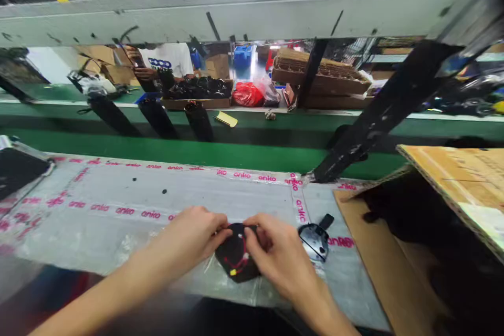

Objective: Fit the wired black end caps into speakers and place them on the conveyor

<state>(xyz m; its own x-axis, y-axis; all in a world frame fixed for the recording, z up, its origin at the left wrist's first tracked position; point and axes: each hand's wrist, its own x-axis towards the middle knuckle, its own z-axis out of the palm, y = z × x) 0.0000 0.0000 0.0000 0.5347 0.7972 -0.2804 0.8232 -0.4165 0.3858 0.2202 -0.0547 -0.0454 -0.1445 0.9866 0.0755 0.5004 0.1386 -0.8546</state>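
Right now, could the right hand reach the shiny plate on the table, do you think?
Probably yes: the right hand lies beside the shiny plate with nothing between them, though it holds the black piece.

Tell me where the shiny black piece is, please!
In the head view, the shiny black piece lies on the plastic-covered bench, just right of the right hand and next to the cardboard sheet.

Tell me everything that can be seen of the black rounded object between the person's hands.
The black rounded object looks matte, its material unclear, and narrows toward the bottom. A thin red wire runs across its face, with a small white spot and a yellow tip near the lower edge. The left hand and right hand hold it from both sides, hiding its top, above a clear plastic sheet.
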